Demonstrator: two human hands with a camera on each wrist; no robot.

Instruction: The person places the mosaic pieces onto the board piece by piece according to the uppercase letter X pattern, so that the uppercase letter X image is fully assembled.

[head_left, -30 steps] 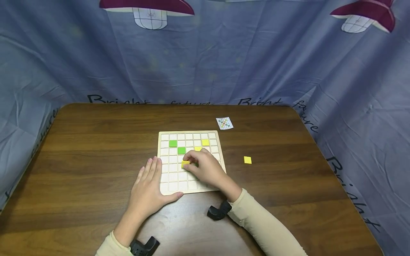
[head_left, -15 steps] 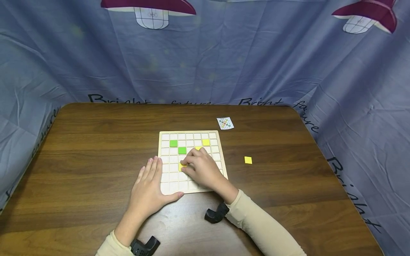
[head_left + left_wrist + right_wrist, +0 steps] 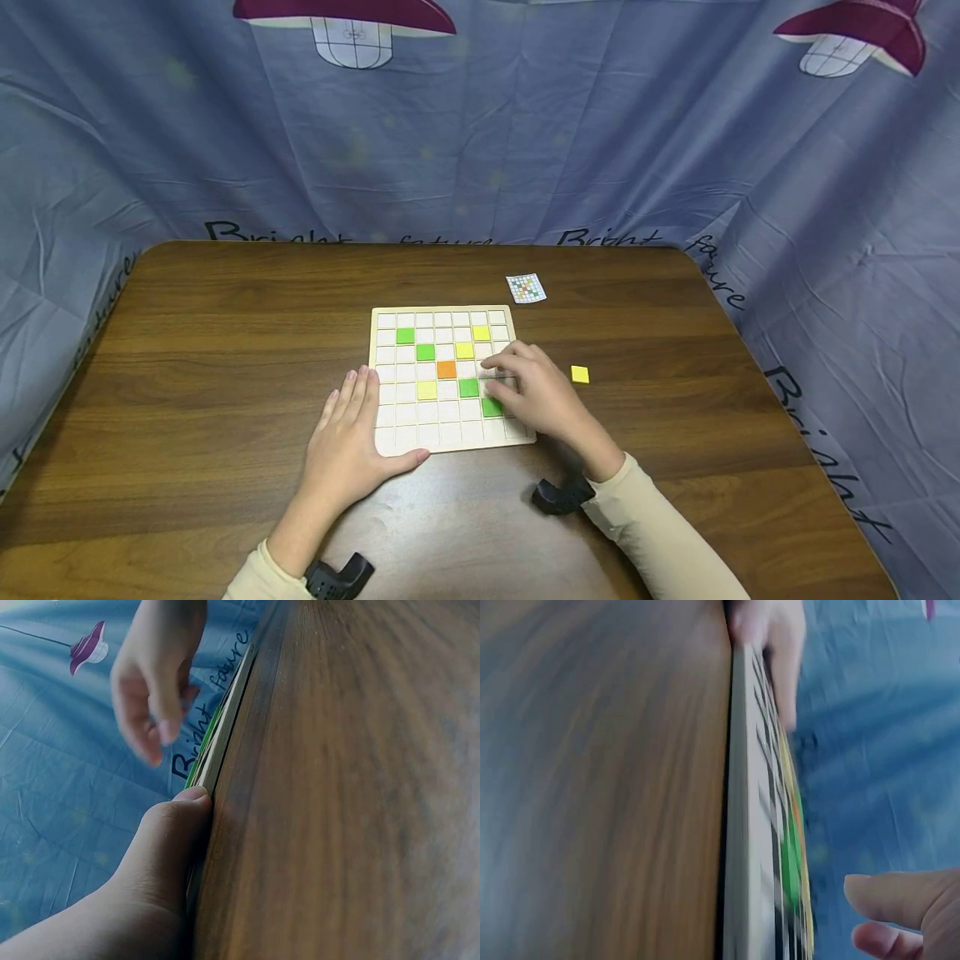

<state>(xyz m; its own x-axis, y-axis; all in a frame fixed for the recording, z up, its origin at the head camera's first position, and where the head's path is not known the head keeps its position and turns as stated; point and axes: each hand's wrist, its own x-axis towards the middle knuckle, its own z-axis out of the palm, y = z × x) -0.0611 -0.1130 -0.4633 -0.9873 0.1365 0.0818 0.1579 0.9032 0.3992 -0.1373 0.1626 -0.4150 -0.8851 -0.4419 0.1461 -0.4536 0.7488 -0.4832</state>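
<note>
A pale wooden grid board [image 3: 406, 414] lies on the table with green, yellow and orange square tiles in some of its cells. My left hand [image 3: 347, 442] rests flat along the board's left edge, its thumb at the near edge. Over the right part of the board hovers my right hand [image 3: 542, 395], thumb and fingers apart with nothing between them. A yellow tile [image 3: 427, 390] sits in a cell left of the green tile [image 3: 468, 387]. The orange tile [image 3: 446, 369] is near the board's middle. One loose yellow tile [image 3: 580, 374] lies on the table to the right.
Behind the board's right corner lies a small printed card [image 3: 526, 288] with a coloured grid pattern. The brown wooden table [image 3: 225, 350] ends at a blue curtain [image 3: 480, 150] at the back and sides.
My right hand set the yellow tile into a cell, let go of it and moved right. The orange tile and two green tiles came into sight. My left hand stayed in place.
</note>
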